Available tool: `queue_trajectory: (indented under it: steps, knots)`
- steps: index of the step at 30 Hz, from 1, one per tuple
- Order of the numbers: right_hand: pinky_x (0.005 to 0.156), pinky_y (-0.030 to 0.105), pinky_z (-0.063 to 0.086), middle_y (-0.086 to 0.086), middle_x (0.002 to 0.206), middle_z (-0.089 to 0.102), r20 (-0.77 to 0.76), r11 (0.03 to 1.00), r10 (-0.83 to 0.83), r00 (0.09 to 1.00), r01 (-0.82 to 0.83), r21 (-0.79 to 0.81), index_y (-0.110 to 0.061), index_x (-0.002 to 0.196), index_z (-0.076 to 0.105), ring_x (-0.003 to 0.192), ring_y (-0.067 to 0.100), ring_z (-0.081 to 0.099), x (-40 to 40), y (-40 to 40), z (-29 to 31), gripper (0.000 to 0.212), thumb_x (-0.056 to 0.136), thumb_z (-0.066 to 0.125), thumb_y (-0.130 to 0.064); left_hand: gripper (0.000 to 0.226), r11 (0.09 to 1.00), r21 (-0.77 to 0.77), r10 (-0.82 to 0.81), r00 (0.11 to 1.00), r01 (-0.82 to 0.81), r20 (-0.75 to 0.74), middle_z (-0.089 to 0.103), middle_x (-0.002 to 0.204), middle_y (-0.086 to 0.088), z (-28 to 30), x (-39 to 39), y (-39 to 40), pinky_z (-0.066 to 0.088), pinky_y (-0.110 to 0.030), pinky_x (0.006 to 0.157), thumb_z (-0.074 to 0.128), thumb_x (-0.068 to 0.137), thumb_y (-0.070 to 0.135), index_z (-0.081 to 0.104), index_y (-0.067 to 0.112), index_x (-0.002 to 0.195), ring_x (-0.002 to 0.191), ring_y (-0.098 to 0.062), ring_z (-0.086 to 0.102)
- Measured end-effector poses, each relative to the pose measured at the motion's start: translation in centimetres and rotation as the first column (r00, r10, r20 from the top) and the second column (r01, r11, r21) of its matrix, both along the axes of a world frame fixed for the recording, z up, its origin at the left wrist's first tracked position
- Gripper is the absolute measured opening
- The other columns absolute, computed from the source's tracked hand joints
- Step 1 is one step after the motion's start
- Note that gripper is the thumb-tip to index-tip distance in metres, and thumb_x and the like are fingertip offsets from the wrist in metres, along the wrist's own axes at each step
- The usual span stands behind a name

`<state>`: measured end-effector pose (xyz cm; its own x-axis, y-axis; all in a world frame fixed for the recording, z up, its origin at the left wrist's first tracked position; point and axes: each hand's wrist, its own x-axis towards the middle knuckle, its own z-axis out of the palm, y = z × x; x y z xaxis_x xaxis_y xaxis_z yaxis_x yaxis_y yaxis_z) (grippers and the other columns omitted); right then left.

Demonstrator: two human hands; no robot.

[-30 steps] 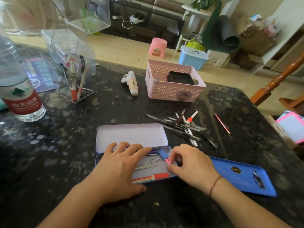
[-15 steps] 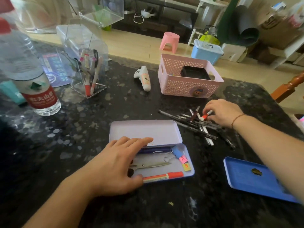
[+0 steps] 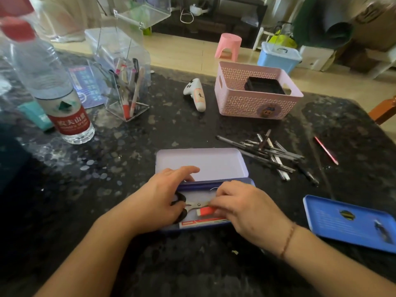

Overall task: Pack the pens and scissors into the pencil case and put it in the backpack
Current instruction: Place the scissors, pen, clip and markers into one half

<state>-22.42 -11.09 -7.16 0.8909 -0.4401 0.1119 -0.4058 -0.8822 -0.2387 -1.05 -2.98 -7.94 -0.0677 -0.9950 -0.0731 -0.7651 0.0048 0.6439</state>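
The open pencil case [image 3: 216,183] lies in front of me, its pale lid [image 3: 201,162] flipped back. Inside are black-handled scissors [image 3: 196,204] and a red-and-white marker [image 3: 201,222] along the near wall. My left hand [image 3: 158,198] grips the case's left end, fingers curled over the far rim and thumb by the scissor handles. My right hand [image 3: 246,209] is inside the case, fingers closed on a red-capped pen [image 3: 206,211] lying beside the scissors. A pile of several pens [image 3: 270,151] sits to the right of the case. No backpack is in view.
A blue tray [image 3: 351,224] lies at the right front, a red pencil [image 3: 325,150] beyond it. Further back stand a pink basket [image 3: 235,99], a white controller [image 3: 196,95], a clear pen holder [image 3: 126,93] and a water bottle [image 3: 53,86].
My right hand went out to the pen pile, took a red-capped pen and came back into the case. My left hand stayed on the case's left end.
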Motion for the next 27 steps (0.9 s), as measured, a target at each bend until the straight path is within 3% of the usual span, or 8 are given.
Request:
queue_trajectory:
  steps: [6, 11, 14, 16, 18, 20, 24, 27]
  knots:
    - [0.064, 0.036, 0.053, -0.005, 0.087, 0.065, -0.040, 1.000, 0.028, 0.999, -0.028, -0.013, -0.023, 0.095, 0.072, 0.078, 0.019, 0.060, 0.5, 0.6, -1.0, 0.025, 0.081, 0.052, -0.018, 0.072, 1.000, -0.019, -0.003, 1.000, 0.003, 0.019, 0.047, 0.126, 0.022, 0.0, 0.0, -0.2, 0.036, -0.024, 0.107, 0.063, 0.086, 0.017, 0.026, 0.044, 0.141, 0.120, 0.000, 0.040]
    - [0.071, 0.035, 0.053, -0.004, 0.089, 0.069, -0.027, 1.000, 0.019, 0.999, -0.019, 0.002, -0.022, 0.098, 0.069, 0.081, 0.017, 0.060, 0.1, 1.1, 0.0, 0.025, 0.085, 0.047, -0.021, 0.070, 0.999, -0.054, -0.002, 1.000, 0.003, 0.028, 0.045, 0.124, 0.024, 0.0, -0.2, -0.2, 0.034, -0.020, 0.105, 0.064, 0.088, 0.024, 0.026, 0.044, 0.142, 0.119, 0.002, 0.039]
    - [0.072, 0.031, 0.053, -0.006, 0.088, 0.071, 0.191, 0.969, -0.226, 0.955, 0.241, -0.055, -0.022, 0.094, 0.072, 0.080, 0.014, 0.063, -1.9, -1.8, 1.9, 0.012, 0.085, 0.064, -0.021, 0.067, 0.998, -0.058, 0.005, 1.000, -0.004, 0.029, 0.044, 0.123, 0.027, 0.0, -0.2, -0.3, 0.037, -0.021, 0.105, 0.064, 0.089, 0.035, 0.024, 0.048, 0.141, 0.117, 0.004, 0.040]
    - [0.077, 0.028, 0.051, -0.003, 0.090, 0.073, 0.301, 0.863, -0.467, 0.831, 0.503, -0.047, -0.020, 0.094, 0.074, 0.082, 0.016, 0.065, -4.0, -6.4, 3.2, 0.013, 0.083, 0.067, -0.016, 0.065, 0.997, -0.071, 0.012, 0.999, -0.010, 0.034, 0.044, 0.122, 0.027, 0.0, -0.2, -0.3, 0.037, -0.022, 0.105, 0.063, 0.089, 0.038, 0.025, 0.049, 0.140, 0.116, 0.004, 0.040]
    - [0.083, 0.031, 0.050, 0.003, 0.096, 0.073, 0.287, 0.747, -0.630, 0.722, 0.664, -0.028, -0.018, 0.094, 0.074, 0.087, 0.023, 0.067, -6.3, -11.7, 3.5, 0.017, 0.083, 0.065, -0.010, 0.063, 0.996, -0.083, 0.020, 0.999, -0.016, 0.043, 0.044, 0.119, 0.028, 0.0, -0.3, -0.4, 0.037, -0.021, 0.104, 0.062, 0.089, 0.037, 0.026, 0.048, 0.140, 0.115, 0.004, 0.041]
    - [0.089, 0.037, 0.050, 0.004, 0.109, 0.070, 0.147, 0.692, -0.704, 0.695, 0.718, -0.079, -0.021, 0.103, 0.071, 0.099, 0.027, 0.063, -7.6, -15.8, 3.0, 0.025, 0.084, 0.061, -0.008, 0.060, 0.995, -0.093, 0.024, 0.998, -0.019, 0.054, 0.043, 0.118, 0.030, -0.1, -0.3, -0.4, 0.036, -0.020, 0.103, 0.059, 0.091, 0.038, 0.027, 0.048, 0.140, 0.114, 0.004, 0.041]
    - [0.095, 0.041, 0.046, -0.004, 0.127, 0.058, -0.152, 0.908, -0.406, 0.901, 0.381, -0.173, -0.029, 0.121, 0.063, 0.115, 0.023, 0.051, -6.3, -19.1, 1.9, 0.043, 0.083, 0.063, -0.008, 0.057, 0.995, -0.095, 0.037, 0.998, -0.033, 0.043, 0.044, 0.117, 0.030, 0.0, -0.4, -0.5, 0.038, -0.020, 0.103, 0.058, 0.092, 0.039, 0.027, 0.049, 0.139, 0.112, 0.004, 0.043]
    - [0.082, 0.041, 0.051, -0.007, 0.124, 0.060, -0.301, 0.950, -0.249, 0.921, 0.172, -0.260, -0.030, 0.108, 0.069, 0.109, 0.023, 0.053, -4.7, -19.8, 1.2, 0.030, 0.083, 0.068, -0.014, 0.057, 0.996, -0.085, 0.042, 0.998, -0.039, 0.036, 0.044, 0.117, 0.028, 0.3, -0.6, -0.5, 0.039, -0.021, 0.103, 0.057, 0.092, 0.039, 0.028, 0.049, 0.139, 0.112, 0.003, 0.043]
